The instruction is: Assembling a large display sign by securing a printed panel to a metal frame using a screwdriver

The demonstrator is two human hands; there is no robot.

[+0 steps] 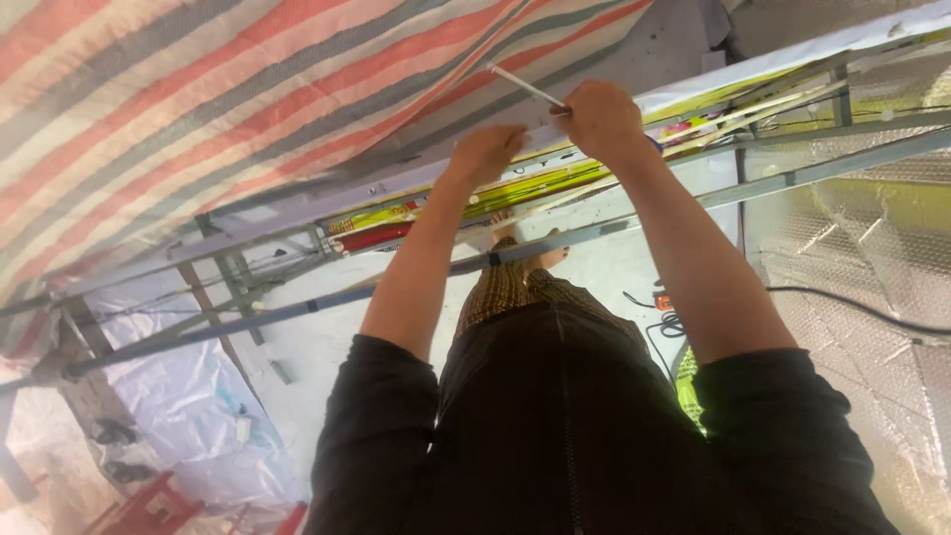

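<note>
Hands up at far frame rail (pixel 396 193): right hand (pixel 599 119) pinches thin white rod (pixel 525 86), left hand (pixel 485 154) fingers curled against rail just left. Striped tarp (pixel 198 99) beyond.

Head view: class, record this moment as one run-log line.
left hand: presses frame rail | right hand: grip shut on thin white rod | above: striped tarp | below: metal bar
</note>
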